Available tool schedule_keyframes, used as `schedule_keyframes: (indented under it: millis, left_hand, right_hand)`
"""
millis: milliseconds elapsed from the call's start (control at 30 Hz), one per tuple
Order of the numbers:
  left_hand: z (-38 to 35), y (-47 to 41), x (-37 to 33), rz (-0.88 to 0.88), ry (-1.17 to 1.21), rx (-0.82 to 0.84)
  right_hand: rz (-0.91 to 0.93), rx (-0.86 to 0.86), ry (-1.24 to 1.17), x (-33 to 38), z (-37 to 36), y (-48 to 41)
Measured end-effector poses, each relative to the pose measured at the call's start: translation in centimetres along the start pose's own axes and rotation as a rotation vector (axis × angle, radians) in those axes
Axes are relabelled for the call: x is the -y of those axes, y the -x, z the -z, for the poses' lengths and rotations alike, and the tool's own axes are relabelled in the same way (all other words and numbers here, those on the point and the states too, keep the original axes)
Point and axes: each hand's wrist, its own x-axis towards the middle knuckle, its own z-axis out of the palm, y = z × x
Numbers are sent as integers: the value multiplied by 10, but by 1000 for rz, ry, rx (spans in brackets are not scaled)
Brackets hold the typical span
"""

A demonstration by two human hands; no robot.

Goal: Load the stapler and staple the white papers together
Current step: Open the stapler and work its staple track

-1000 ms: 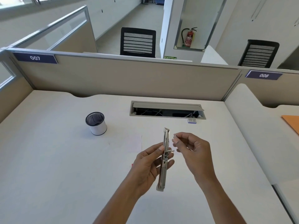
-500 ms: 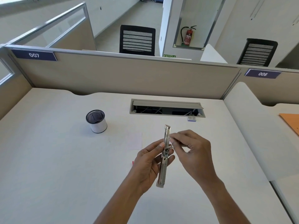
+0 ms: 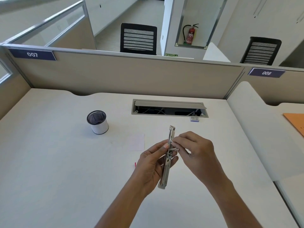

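A silver metal stapler [image 3: 168, 160], swung open into one long strip, is held upright above the desk. My left hand [image 3: 150, 163] grips its middle from the left, thumb on the rail. My right hand [image 3: 195, 150] pinches a small strip of staples [image 3: 174, 143] against the stapler's upper channel. White papers [image 3: 136, 142] lie flat on the desk just left of the hands. A small staple box [image 3: 194, 118] sits by the cable opening.
A white mesh pen cup [image 3: 98, 122] stands at the left of the desk. A cable tray opening [image 3: 169, 109] lies at the back, below the beige partition [image 3: 125, 76]. An orange folder [image 3: 295, 121] lies on the neighbouring desk at right. A small pink piece [image 3: 135, 164] lies beside my left hand.
My right hand has moved left from apart to the stapler and now presses the staples against its upper channel. My left hand has kept the stapler steady.
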Motion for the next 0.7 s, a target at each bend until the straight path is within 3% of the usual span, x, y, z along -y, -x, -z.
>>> schedule_keyframes:
  millis: [367,700]
  left_hand:
    - [-2,1,0,36,20,-5]
    - [0,-1,4,72,23,-3]
  right_hand:
    - [-20,-6,-58,-1,-4,0]
    - [-400,24,-459,2,-2,3]
